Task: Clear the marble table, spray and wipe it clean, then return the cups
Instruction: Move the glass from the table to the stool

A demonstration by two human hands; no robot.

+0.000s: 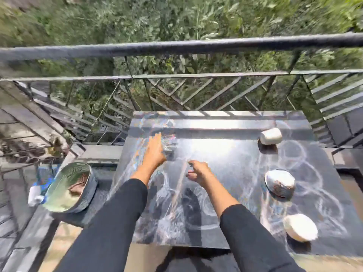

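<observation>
The dark marble table (225, 193) fills the middle of the blurred head view, streaked with white ring marks. My left hand (155, 152) reaches over its far left part, fingers against a clear glass (170, 143); whether they grip it I cannot tell. My right hand (198, 170) hovers mid-table with fingers loosely curled and nothing in it. A white cup (271, 136) lies on its side at the far right. A metal bowl (280, 185) with dark residue sits at the right. A white cup (300, 227) stands near the front right edge.
A round steel basin (70, 186) sits on a low ledge left of the table, with a white and blue bottle (35, 195) beside it. A black metal railing (176, 48) runs behind the table, with green foliage beyond.
</observation>
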